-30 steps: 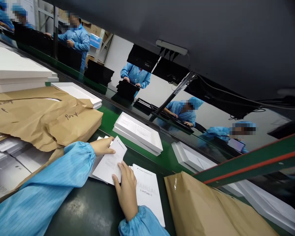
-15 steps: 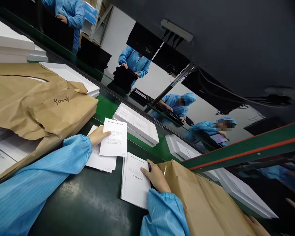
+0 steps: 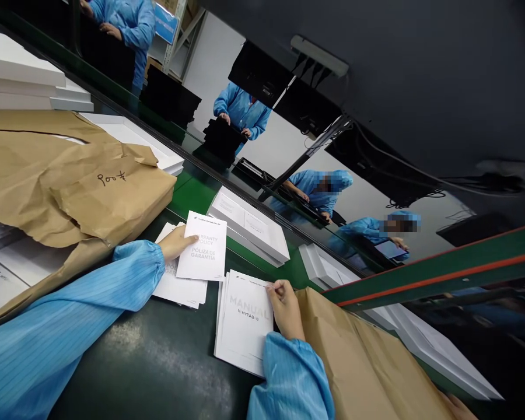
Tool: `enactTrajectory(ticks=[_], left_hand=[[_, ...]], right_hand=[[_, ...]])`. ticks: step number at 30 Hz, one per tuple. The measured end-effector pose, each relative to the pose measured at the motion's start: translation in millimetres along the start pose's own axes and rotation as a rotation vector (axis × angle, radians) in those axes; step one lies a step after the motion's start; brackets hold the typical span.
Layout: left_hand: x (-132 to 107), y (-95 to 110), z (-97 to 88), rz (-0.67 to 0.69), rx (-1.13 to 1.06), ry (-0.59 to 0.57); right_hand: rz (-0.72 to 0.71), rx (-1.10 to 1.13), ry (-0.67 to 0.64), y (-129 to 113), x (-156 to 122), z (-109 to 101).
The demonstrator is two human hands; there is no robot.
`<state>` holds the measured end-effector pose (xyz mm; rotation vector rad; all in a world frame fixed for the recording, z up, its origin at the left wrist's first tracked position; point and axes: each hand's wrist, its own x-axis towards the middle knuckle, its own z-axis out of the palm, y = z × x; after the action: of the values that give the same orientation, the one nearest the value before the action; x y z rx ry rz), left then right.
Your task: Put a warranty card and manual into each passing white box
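My left hand (image 3: 175, 242) grips a white warranty leaflet (image 3: 203, 265) by its left side, thumb on top. Beneath it lies a loose pile of similar leaflets (image 3: 177, 287) on the dark green bench. To the right, a stack of white booklets marked "MANUAL" (image 3: 244, 332) lies at a slight tilt. My right hand (image 3: 286, 306) is closed in a pinch at the upper right corner of the top manual, lifting that corner a little. Both of my sleeves are blue.
Torn brown paper packaging (image 3: 126, 201) with printed papers inside stands on the left. Another brown paper package (image 3: 359, 356) is right of my right hand, with another person's hand (image 3: 457, 405) at its lower edge. White boxes (image 3: 249, 227) line the green conveyor; co-workers sit beyond.
My right hand has gone from fingers spread over the manual to a pinch at its upper right corner. The left hand and its leaflet stay nearly still.
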<state>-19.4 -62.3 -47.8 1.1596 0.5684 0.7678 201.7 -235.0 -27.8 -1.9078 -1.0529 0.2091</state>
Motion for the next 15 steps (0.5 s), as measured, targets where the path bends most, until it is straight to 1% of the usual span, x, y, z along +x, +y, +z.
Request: enactTrajectory(ticks=[2,5,7,9,11,13,15], left_hand=[[-0.1,0.2,-0.4,0.003,0.018,0.002],[-1.9,1.9,1.2,0.001,0.030,-0.017],[-4.6,3.6,5.4,-0.018,0.046,-0.032],[-8.4,5.1,12.3,-0.034,0.078,-0.061],[-13.4,5.9,21.3,-0.028,0.109,-0.124],[-19.3,5.6,30.5,-0.006,0.118,-0.214],[-25.2,4.4,38.4,0.027,0.108,-0.332]], right_hand=[[0.015,0.092,0.106,-3.2,0.1,-4.5],[0.068,0.246,0.314,-7.7,1.0,-11.1],[0.124,0.353,0.388,-11.1,1.6,-11.9],[0.182,0.438,0.387,-15.7,0.9,-7.7],[0.227,0.493,0.339,-21.9,-1.7,1.0],[0.262,0.542,0.262,-28.8,-6.0,11.8],[0.270,0.584,0.201,-34.8,-11.1,21.6]])
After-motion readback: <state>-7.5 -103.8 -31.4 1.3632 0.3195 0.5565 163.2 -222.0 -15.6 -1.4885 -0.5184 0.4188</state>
